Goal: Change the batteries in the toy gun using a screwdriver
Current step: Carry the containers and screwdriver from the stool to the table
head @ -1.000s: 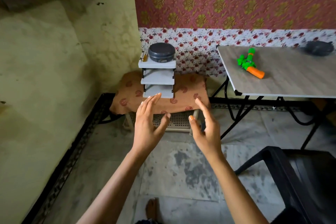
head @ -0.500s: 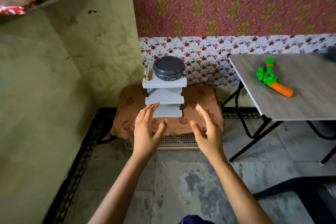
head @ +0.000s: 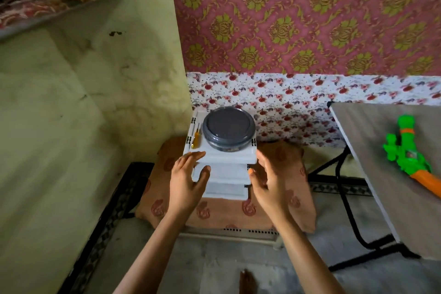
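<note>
A small screwdriver (head: 196,138) with a yellow handle lies on the top tier of a white three-tier rack (head: 226,174), left of a round dark grey lidded tin (head: 228,132). My left hand (head: 187,181) is open at the rack's left side, fingers by the top tier's edge. My right hand (head: 269,181) is open at the rack's right side. Neither hand holds anything. The green and orange toy gun (head: 410,157) lies on the grey folding table (head: 372,174) at the right, far from both hands.
The rack stands on a low stool covered by an orange patterned cloth (head: 281,203), against the floral wall. A yellow-green wall rises at the left, with a shelf (head: 59,2) high up. The table's black legs (head: 346,210) stand right of the stool.
I have come closer to the rack. Both hands have moved forward and now flank its upper tiers. The table and toy gun have shifted toward the right edge of view.
</note>
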